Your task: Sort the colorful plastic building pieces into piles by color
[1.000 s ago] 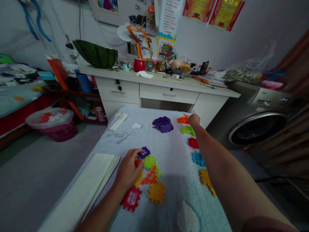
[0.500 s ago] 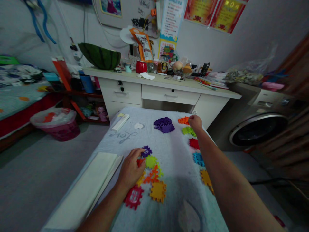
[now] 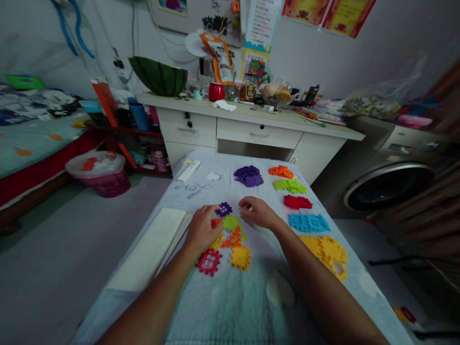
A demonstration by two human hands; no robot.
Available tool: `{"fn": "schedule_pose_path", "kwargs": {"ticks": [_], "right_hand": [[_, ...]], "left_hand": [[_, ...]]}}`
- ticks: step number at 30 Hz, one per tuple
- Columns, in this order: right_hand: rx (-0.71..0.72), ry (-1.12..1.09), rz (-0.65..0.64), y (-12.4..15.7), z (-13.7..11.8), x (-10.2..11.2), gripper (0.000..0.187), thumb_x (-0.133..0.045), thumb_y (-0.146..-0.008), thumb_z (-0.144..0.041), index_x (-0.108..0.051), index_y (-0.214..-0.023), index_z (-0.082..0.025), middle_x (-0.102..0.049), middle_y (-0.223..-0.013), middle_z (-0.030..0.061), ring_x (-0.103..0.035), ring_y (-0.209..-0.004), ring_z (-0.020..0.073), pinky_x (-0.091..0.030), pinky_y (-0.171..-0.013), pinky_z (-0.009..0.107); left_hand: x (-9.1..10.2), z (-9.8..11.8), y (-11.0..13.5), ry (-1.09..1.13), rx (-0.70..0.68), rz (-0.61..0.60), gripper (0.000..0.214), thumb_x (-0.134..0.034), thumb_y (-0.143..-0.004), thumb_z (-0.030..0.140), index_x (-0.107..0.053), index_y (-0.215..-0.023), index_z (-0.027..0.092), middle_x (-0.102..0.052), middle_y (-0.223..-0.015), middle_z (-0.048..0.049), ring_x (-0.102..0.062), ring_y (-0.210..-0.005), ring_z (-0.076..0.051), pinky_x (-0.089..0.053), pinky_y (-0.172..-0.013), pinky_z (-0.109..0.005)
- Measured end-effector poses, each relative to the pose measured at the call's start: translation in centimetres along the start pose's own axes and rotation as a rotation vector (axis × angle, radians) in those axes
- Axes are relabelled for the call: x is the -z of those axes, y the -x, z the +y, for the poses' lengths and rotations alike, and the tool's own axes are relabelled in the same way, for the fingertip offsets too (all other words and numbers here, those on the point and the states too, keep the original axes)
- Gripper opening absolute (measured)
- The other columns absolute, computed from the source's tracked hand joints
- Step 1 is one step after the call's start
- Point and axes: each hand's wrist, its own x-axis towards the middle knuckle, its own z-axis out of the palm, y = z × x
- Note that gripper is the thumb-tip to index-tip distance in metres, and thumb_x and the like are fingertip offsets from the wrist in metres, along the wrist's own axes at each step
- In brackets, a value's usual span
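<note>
My left hand rests at the left edge of a loose group of plastic interlocking tiles, thumb and index finger apart. An orange tile shows between those fingers, and a purple tile lies at the index fingertip. Beside them are a lime tile, an orange openwork tile, a yellow tile and a pinkish-red window tile. My right hand hovers just right of the group, fingers loosely curled and apart, with no tile visible in it.
Sorted tile piles lie on the cloth: purple, orange, lime, red, blue and yellow. A folded white board lies left. Behind stand a cluttered desk and a washing machine.
My right hand has come back from the orange pile at the far right to beside the mixed group. My left hand stays by the group. The camera view has shifted slightly.
</note>
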Motion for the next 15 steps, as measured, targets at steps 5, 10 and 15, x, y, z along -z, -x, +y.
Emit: {"fn": "schedule_pose_path", "kwargs": {"ticks": [5, 10, 15], "right_hand": [[0.149, 0.061, 0.060, -0.3, -0.7, -3.4, 0.042, -0.062, -0.077, -0.009, -0.060, -0.118, -0.016, -0.064, -0.118, 0.0102, -0.058, -0.107, 0.0194, -0.040, -0.098, 0.035], [0.167, 0.119, 0.077, -1.3, -0.6, -4.5, 0.026, -0.058, -0.079, -0.004, -0.066, -0.101, -0.017, -0.067, -0.104, 0.0076, -0.057, -0.103, 0.0194, -0.039, -0.097, 0.035], [0.154, 0.081, 0.139, -1.4, 0.0, -4.7, 0.016, -0.058, -0.081, -0.007, -0.067, -0.091, -0.017, -0.065, -0.093, 0.0063, -0.058, -0.094, 0.0186, -0.042, -0.091, 0.033]], "left_hand": [[0.6, 0.0, 0.6, -0.131, 0.006, -0.056, 0.050, -0.060, -0.070, 0.022, -0.058, -0.120, 0.018, -0.062, -0.117, -0.0114, -0.055, -0.110, -0.029, -0.044, -0.100, -0.045], [0.6, -0.2, 0.7, -0.166, 0.003, -0.089, 0.051, -0.058, -0.069, 0.017, -0.058, -0.120, 0.019, -0.062, -0.112, -0.0098, -0.056, -0.105, -0.028, -0.044, -0.098, -0.042], [0.1, 0.0, 0.4, -0.131, -0.052, -0.093, 0.042, -0.056, -0.074, 0.016, -0.060, -0.116, 0.019, -0.065, -0.111, -0.0087, -0.056, -0.105, -0.028, -0.044, -0.097, -0.044]]}}
